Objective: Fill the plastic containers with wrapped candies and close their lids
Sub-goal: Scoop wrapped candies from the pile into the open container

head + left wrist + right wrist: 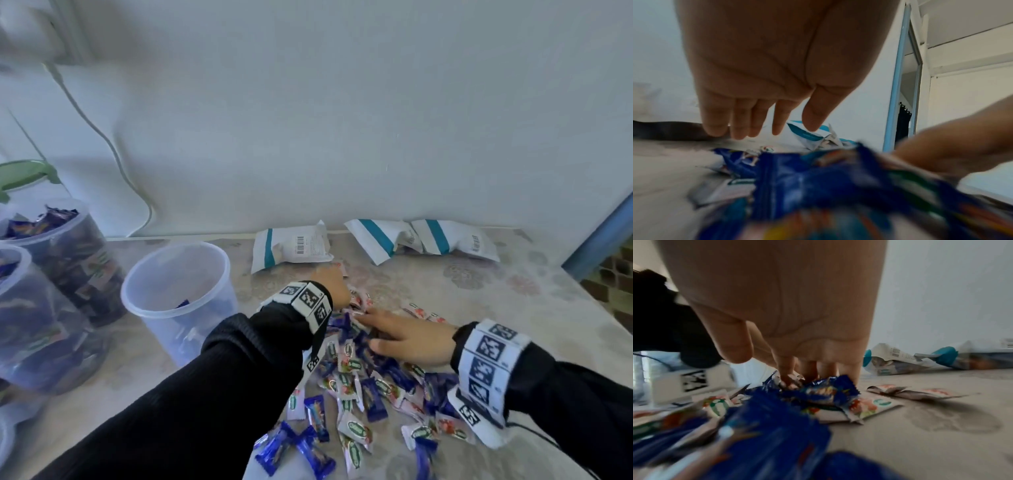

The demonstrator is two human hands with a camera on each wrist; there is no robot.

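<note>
Both arms in black sleeves reach out over the table [513, 291], each wrist wrapped in a white band printed with black-and-white markers. The left hand [334, 286] hangs above the far edge of the candy pile [370, 377]; its wrist view shows the fingers [740, 120] straight and pointing down, slightly spread, with nothing in them. The right hand [407, 337] lies palm-down on the pile, reaching leftward, and in its wrist view the fingertips [786, 376] dig into a crumpled blue wrapper [830, 389]; whether they actually pinch it cannot be told. The wrapped candies, blue ones and white ones with green labels, spread from between the hands toward the near edge. To the left of the pile stands an open clear container [178, 294], lidless, with only a few blue candies at its bottom. Farther left, two more containers [65, 260] are packed with candies, and a green lid [24, 174] shows at the far left edge. Along the far wall lie three white bags with teal stripes [383, 240], and a pale cable [102, 137] runs down the wall on the left.
</note>
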